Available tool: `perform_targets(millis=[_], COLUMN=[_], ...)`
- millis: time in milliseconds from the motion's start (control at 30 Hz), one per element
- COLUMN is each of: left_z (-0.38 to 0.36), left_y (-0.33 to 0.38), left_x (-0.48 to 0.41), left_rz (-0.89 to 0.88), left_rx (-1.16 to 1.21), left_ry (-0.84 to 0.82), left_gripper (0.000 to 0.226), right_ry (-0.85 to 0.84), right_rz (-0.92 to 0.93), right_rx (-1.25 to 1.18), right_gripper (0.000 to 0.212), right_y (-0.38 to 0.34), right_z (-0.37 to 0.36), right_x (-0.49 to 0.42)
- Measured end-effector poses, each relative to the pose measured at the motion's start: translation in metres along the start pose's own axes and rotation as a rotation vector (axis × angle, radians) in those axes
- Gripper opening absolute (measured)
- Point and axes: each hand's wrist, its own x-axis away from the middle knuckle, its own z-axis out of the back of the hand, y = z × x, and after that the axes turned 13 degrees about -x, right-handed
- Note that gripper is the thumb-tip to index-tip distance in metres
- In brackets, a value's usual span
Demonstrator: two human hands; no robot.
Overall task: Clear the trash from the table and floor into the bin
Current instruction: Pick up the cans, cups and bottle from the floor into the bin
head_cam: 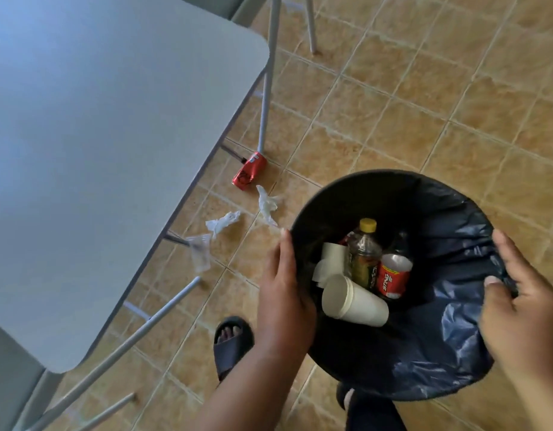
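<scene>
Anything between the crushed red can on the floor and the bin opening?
Nothing visible blocks it. The crushed red can lies beside the grey table leg; only a crumpled white tissue lies on the tiles between it and the black-lined bin.

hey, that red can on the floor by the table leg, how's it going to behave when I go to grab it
The red can looks dented and lies on its side, so it is probably empty and light. The crumpled wall will likely give under a firm grip, so a light pinch should do. Nudged, it may skid or wobble on the smooth tiles rather than roll cleanly, and the table leg beside it could stop it.
</scene>
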Motion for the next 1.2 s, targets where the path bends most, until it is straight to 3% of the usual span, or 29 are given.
perform_targets(millis=[167,333,400,500,600,767,867,967,1200], left_z=[-0.077,-0.132,-0.147,-0.165,-0.177,-0.182,-0.183,-0.18,-0.179], left_y=[-0.035,-0.039,-0.038,-0.036,-0.035,-0.027,-0.03,-0.032,-0.044], left_x=[-0.047,-0.116,-0.14,-0.172,-0.198,-0.233,-0.238,-0.229,-0.223], left_rz=[-0.046,-0.121,-0.145,-0.19,-0.237,-0.263,-0.281,-0.304,-0.377], left_rx=[-0.049,-0.023,-0.033,-0.041,-0.053,-0.023,0.0,-0.033,-0.123], left_ry=[-0.066,-0.022,0.01,0.064,0.089,0.046,0.033,0.019,0.012], left_gripper=[0.082,0.076,0.076,0.077,0.075,0.067,0.061,0.073,0.079], right_ry=[0.009,0.044,0.073,0.107,0.107,0.027,-0.044,-0.071,-0.064], right_rz=[-0.092,0.014,0.065,0.082,0.12,0.167,0.177,0.149,0.153], right_rx=[0.023,0.026,0.004,-0.029,-0.012,0.016,0.072,0.02,0.041], right_gripper=[0.063,0.05,0.049,0.067,0.062,0.059,0.074,0.085,0.083], right_y=[0.078,0.152,0.148,0.125,0.126,0.129,0.129,0.127,0.126], right_z=[-0.069,-0.104,-0.107,-0.113,-0.117,-0.118,-0.129,-0.137,-0.14], right_x=[-0.031,-0.109,-0.131,-0.149,-0.167,-0.185,-0.179,-0.172,-0.17])
